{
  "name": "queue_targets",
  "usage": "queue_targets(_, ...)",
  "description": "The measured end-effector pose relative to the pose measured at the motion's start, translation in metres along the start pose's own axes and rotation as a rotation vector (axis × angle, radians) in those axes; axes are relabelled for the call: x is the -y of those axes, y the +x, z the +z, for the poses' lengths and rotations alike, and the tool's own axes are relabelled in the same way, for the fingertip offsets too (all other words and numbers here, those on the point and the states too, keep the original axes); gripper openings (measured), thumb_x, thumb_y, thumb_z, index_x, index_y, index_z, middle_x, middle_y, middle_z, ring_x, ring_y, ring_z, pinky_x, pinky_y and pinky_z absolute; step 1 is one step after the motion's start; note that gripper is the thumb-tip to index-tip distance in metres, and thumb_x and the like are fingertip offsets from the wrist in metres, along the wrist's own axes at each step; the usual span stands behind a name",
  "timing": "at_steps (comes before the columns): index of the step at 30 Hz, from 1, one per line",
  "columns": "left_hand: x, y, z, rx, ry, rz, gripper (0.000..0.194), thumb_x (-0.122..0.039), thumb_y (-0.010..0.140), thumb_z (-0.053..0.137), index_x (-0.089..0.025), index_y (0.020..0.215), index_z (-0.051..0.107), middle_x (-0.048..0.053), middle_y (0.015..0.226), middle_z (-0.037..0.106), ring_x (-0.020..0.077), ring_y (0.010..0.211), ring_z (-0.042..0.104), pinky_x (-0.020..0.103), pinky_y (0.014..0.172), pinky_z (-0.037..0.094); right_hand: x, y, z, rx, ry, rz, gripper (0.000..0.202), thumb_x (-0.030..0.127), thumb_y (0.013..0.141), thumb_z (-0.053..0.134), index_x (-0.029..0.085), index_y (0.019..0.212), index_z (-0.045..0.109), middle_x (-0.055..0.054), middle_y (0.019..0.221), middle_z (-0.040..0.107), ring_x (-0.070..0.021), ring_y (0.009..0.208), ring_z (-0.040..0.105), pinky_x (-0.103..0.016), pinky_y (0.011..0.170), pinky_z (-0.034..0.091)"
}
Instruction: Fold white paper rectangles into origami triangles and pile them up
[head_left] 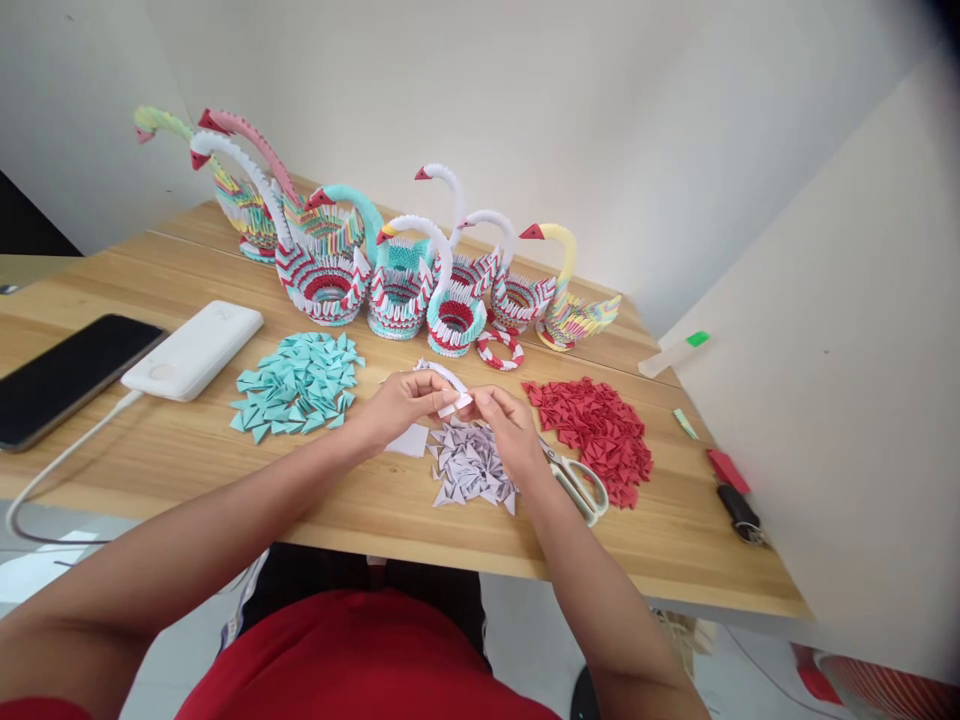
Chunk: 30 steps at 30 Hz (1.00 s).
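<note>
A small folded piece of white paper is pinched between both hands above the middle of the table. My left hand grips its left side with thumb and fingers. My right hand has its fingertips closed on the right side. Just beyond the fingers lies a curved white strip of joined paper pieces, partly hidden by the hands. Below them is a pile of pale lilac-white folded paper triangles. A flat white paper slip lies beside my left wrist. Scissors rest by my right wrist.
Several folded-paper swans stand along the back, near a red-and-white paper ring. Turquoise triangles are heaped left, red triangles right. A white power bank, black phone, glue stick and black-handled tool lie outward.
</note>
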<state>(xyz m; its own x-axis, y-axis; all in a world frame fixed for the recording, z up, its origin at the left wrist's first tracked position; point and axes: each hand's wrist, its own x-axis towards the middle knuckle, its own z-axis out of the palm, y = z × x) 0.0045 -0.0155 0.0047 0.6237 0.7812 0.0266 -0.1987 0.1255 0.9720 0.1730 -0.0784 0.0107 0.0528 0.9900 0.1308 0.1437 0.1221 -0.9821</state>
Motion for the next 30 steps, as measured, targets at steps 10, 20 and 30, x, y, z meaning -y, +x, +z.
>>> queue_targets(10, -0.0043, -0.0017, 0.0036, 0.034, -0.047, -0.043, 0.022, -0.034, 0.075, 0.07, -0.014, 0.071, 0.062, -0.001, 0.065, 0.062, 0.0091, 0.061, 0.054, 0.022, 0.061, 0.041, -0.0084, 0.0018, -0.001, 0.091, 0.305, 0.153, 0.026, 0.045, 0.077, 0.069, 0.02, 0.082, 0.065, 0.001, 0.074, 0.064, -0.0124, 0.067, 0.059, -0.027, 0.07, 0.05)
queue_targets(20, -0.0025, -0.0013, 0.0018, 0.02, -0.021, -0.035, 0.022, -0.034, 0.076, 0.069, -0.014, 0.072, 0.062, 0.001, 0.07, 0.067, 0.0115, 0.067, 0.06, 0.023, 0.063, 0.044, -0.0068, 0.0025, -0.0006, 0.035, 0.163, 0.156, 0.03, 0.046, 0.073, 0.072, 0.018, 0.081, 0.065, 0.001, 0.067, 0.064, -0.0125, 0.063, 0.059, -0.027, 0.066, 0.048)
queue_targets(30, -0.0004, -0.0005, 0.0015, -0.012, 0.039, -0.021, 0.022, -0.034, 0.077, 0.068, -0.014, 0.073, 0.061, 0.002, 0.071, 0.066, 0.0114, 0.066, 0.06, 0.023, 0.062, 0.047, -0.008, 0.0035, -0.0011, 0.002, 0.114, 0.133, 0.024, 0.04, 0.073, 0.072, 0.018, 0.08, 0.065, 0.002, 0.066, 0.063, -0.0109, 0.061, 0.057, -0.025, 0.062, 0.045)
